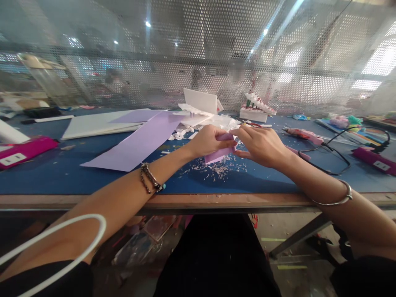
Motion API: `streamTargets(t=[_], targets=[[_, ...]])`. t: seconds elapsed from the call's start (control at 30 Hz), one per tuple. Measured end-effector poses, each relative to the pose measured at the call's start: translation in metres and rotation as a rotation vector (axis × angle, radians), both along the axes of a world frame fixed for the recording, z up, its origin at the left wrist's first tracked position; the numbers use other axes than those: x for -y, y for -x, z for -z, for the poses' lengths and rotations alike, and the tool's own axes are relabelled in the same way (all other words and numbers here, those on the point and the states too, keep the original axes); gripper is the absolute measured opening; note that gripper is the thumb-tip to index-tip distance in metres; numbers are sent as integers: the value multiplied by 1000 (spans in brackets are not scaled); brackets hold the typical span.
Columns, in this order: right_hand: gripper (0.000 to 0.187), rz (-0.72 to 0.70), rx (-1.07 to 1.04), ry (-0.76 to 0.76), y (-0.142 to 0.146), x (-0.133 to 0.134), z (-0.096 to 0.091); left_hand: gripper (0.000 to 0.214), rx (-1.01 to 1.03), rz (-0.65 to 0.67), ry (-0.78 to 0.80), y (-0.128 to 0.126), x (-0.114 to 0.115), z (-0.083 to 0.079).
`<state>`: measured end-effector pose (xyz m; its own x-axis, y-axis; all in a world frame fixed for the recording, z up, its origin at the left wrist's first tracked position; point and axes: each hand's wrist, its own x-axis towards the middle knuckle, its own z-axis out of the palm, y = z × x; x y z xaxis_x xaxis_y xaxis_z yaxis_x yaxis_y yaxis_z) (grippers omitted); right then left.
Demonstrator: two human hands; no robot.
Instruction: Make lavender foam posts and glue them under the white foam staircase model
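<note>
A small purple piece [215, 156] is between the two hands, just above the bench [77, 183] and close to its front edge. The left hand [206, 142] has it pinched, the grip closed with thumb and fingers against it. The right hand [260, 144] is at the piece's right end, fingers bent and thumb beneath, with a narrow gap between thumb and forefinger; I cannot tell whether that grip is closed on the piece or only touches it. Below and around the piece, fine pale shavings [219, 170] are scattered over the blue surface

Just behind the hands is a heap of white scraps [224, 121], with a white panel [201, 100] standing upright behind it. To the left, a long purple sheet [136, 144] slants toward the front, and beside it lie flat white boards [93, 126]. A red-and-white object [258, 103] stands beyond the right hand. Farther right lie a pink tool [305, 136] and a looped black cable [343, 167]. One magenta block [29, 152] is near the left edge of view, another magenta block [375, 160] near the right. A perforated screen [216, 41] rises behind everything
</note>
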<state>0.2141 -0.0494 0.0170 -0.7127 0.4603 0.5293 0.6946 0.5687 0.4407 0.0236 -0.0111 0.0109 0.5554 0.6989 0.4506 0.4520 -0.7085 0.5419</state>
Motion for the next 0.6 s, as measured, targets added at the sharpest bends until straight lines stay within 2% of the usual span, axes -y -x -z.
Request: streamTargets(t=[0.1,0.23,0.33,0.4,0.47,0.6], targets=[[36,-84,-73,69,-2,-3,1,31,13,41,62,2,-1,0],[51,-394,-299,423,-3,-9,2,30,74,165,277,6,0,-2],[55,-512,-426,632,-2,-9,2,31,99,219,372,8,1,-2],[55,-524,-441,622,-2,-9,2,31,86,221,371,8,1,-2],[53,-493,-389,506,-3,-9,2,31,54,194,335,7,0,-2],[46,-307,-175,253,-6,-9,1,31,-37,128,176,4,1,-3]])
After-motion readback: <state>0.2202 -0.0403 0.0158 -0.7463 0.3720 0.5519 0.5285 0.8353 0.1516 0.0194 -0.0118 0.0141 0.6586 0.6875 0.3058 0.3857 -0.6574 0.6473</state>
